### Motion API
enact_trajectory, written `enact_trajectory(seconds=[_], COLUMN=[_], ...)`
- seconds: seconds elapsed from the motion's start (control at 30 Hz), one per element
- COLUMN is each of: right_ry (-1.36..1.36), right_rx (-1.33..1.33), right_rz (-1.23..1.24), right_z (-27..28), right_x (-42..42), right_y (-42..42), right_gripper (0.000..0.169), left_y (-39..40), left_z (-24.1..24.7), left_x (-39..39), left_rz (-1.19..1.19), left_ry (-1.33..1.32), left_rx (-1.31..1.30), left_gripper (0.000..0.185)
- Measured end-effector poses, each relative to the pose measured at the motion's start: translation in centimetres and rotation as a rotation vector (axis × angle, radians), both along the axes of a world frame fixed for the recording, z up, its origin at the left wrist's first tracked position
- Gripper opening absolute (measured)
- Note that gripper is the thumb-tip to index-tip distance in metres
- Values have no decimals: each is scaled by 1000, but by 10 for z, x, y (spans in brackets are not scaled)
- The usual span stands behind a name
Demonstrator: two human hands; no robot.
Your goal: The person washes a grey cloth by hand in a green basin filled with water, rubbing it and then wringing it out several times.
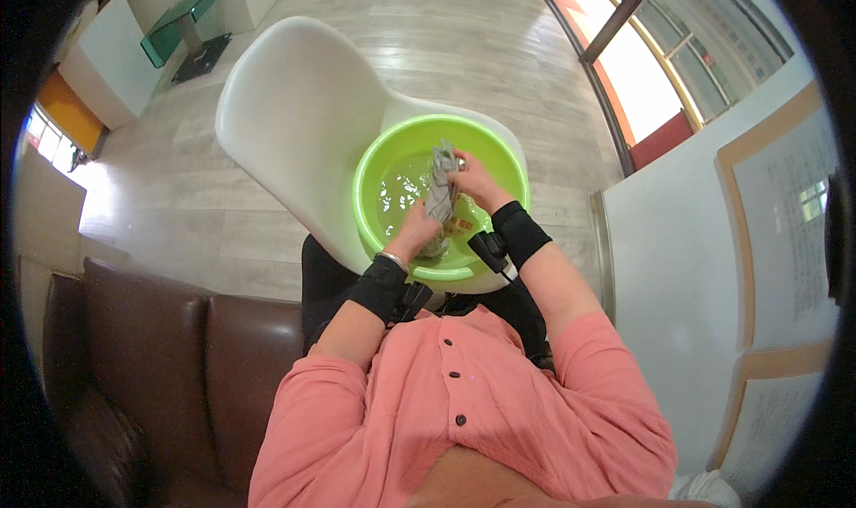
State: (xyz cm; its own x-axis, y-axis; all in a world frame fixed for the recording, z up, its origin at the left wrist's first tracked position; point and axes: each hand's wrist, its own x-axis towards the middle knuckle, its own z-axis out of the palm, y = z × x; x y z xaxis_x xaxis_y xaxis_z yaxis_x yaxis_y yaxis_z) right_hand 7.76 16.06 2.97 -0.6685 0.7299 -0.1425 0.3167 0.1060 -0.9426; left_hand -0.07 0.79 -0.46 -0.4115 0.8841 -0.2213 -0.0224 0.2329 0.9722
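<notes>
A bright green plastic basin [374, 157] with water in it rests on the seat of a white moulded chair [301, 86]. Over the water I hold a bunched wet grey cloth [441, 190], its far end pointing away from me and its near end low in the basin. My left hand [419, 229] grips the cloth near its lower end. Farther up, my right hand [473, 177] grips it from the right side, a ring on one finger. Both wrists wear black straps with small black devices.
A brown leather sofa [147, 347] stands to the left behind the chair. On the right is a white wall [669, 260] with framed sheets bearing writing. A glass-topped stand [190, 33] is at the far left, and a glass door [642, 53] at the far right.
</notes>
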Motion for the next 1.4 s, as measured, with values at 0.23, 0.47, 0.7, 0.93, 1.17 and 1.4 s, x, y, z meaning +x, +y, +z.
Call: enact_trajectory(seconds=[0.23, 0.47, 0.7, 0.93, 1.17, 1.4], right_ry=[-577, -721, -853, -607, -636, -654], right_rx=[691, 856, 1139, 783, 746, 1022], right_rz=[232, 469, 424, 591, 741, 655], right_z=[-13, 9, -27, 21, -4, -29], right_x=[4, -36, -55, -46, -30, -77], right_y=[27, -10, 19, -1, -48, -27], right_gripper=[40, 38, 13, 22, 20, 18], left_y=[0, -15, -9, -1, 7, 3], left_z=[7, 32, 39, 18, 1, 14], left_x=[-10, -10, -12, -10, -5, -13], left_rz=[-394, -606, -473, -507, -452, -440], left_ry=[678, 1038, 1080, 1032, 1002, 980], left_rx=[-423, -620, -727, -760, -841, -810], left_gripper=[83, 113, 109, 90, 68, 83])
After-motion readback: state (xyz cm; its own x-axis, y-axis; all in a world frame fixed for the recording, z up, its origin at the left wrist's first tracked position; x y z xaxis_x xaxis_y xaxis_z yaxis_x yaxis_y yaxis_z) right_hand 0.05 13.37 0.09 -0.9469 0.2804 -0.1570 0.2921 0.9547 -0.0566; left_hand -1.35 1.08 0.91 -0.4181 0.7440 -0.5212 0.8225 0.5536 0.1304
